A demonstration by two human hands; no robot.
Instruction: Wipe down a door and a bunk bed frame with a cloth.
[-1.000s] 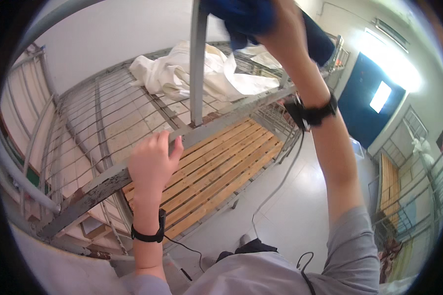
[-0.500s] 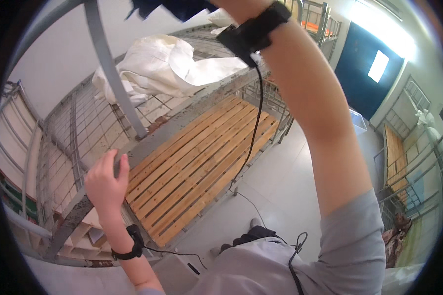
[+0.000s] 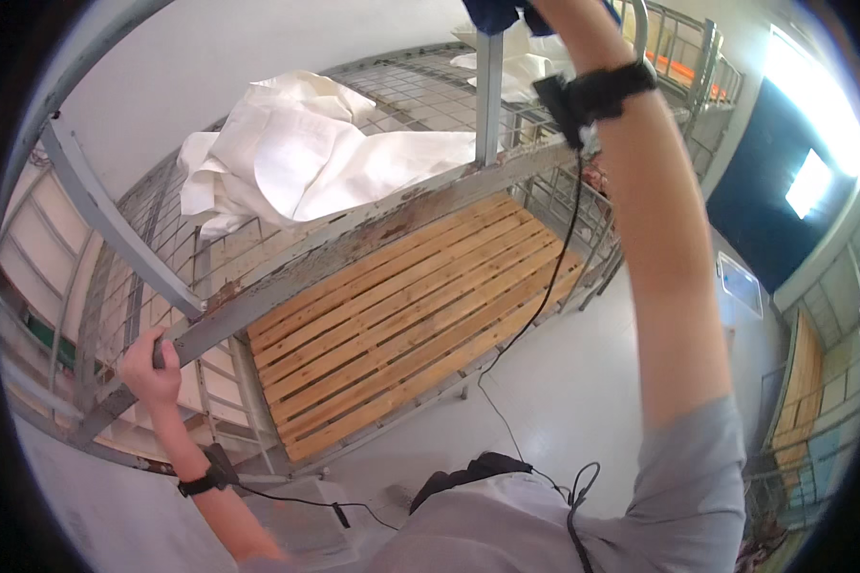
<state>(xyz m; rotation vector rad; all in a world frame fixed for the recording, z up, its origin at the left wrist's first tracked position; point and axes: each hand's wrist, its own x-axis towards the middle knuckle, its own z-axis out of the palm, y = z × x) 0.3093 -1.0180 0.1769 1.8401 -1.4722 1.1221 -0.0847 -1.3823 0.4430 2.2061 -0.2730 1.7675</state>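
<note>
At half past eight, the left hand (image 3: 151,368) curls round a chipped, rust-patched grey bed rail (image 3: 354,239) slanting toward two o'clock, while farther off, just past twelve, bunched dark-blue cloth (image 3: 494,14) shows beside the cropped right hand (image 3: 566,13), whose grip I cannot tell.

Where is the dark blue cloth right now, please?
In the head view, the dark blue cloth is at the top edge, right of centre, beside the right wrist and above the grey post.
</note>
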